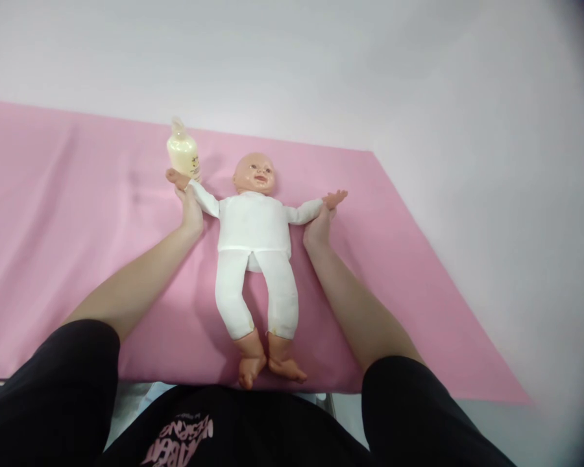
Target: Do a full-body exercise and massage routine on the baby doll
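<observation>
A baby doll in a white cloth suit lies on its back, head away from me and bare feet toward me. Its arms are stretched out to both sides. My left hand is closed around the doll's arm on the left, near the wrist. On the other side, my right hand grips the doll's other arm close to its wrist. Some of my fingers are hidden behind the doll's arms. Just beyond my left hand stands a pump bottle of pale yellow liquid, partly covered by the doll's hand.
A pink sheet covers the table under the doll, with its far edge behind the bottle and a slanting edge at the right. A white wall or floor surface lies beyond. The table's near edge is against my body.
</observation>
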`<state>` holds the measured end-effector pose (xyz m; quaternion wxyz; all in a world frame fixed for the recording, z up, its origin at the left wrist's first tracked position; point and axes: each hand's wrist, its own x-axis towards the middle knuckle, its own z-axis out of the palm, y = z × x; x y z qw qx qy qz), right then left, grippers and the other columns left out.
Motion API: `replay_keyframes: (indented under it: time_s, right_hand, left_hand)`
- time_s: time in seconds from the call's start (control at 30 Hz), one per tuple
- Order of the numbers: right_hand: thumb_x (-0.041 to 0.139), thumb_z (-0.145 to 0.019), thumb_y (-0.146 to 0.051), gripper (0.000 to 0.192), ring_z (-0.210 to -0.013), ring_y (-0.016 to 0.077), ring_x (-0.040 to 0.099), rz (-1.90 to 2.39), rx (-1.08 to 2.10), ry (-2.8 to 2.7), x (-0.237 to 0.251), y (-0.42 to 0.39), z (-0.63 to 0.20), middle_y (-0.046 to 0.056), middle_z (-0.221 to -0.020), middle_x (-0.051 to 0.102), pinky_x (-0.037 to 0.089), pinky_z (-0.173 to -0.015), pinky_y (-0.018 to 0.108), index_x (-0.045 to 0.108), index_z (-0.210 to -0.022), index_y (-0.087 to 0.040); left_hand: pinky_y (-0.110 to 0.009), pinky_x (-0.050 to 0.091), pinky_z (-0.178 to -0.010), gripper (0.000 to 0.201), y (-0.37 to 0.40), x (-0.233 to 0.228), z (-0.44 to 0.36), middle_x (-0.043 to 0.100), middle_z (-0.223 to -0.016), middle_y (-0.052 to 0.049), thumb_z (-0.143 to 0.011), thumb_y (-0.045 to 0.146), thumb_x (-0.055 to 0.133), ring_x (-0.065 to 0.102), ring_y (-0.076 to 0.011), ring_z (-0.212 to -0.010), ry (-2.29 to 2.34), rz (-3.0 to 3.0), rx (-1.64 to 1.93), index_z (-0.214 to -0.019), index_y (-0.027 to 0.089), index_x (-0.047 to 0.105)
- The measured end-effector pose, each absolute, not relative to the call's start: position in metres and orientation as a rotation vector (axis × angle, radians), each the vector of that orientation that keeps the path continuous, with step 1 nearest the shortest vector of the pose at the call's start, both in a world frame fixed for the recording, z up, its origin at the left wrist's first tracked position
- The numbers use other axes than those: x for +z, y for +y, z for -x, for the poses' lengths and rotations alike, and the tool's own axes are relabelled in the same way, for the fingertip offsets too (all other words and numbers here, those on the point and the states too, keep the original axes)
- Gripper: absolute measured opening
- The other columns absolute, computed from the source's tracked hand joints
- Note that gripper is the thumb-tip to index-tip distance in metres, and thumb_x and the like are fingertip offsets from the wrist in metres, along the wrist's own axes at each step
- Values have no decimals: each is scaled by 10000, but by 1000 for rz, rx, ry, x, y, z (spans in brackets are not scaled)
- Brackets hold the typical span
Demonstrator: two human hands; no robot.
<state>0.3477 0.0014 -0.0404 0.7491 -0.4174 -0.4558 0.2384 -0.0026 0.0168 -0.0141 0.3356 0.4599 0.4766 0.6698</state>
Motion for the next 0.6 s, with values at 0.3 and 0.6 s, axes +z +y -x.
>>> replay_keyframes:
  time_s: [0.3, 0.6]
  right_hand:
    - [456, -1018, -621, 701, -1562, 262, 385, 963, 450, -1639, 16, -51, -309, 72, -1661, 430, 316, -1311, 539, 306, -1633, -322]
    - [523, -1004, -504, 583, -1440, 285, 525, 993, 399, -1777, 11, -53, -306, 81, -1558, 565, 375, -1273, 536, 475, -1550, -304]
  left_hand:
    - [-493, 320, -1283, 765, -27, 23, -20, 505, -1562, -139, -945, 769, 526, 415, -296, -1532, 947, -1894, 1532, -1519, 276, 413]
    - [-576, 399, -1184, 701, -33, 29, -22, 636, -1391, -175, -949, 730, 542, 585, -363, -1328, 1048, -2234, 1305, -1425, 215, 544]
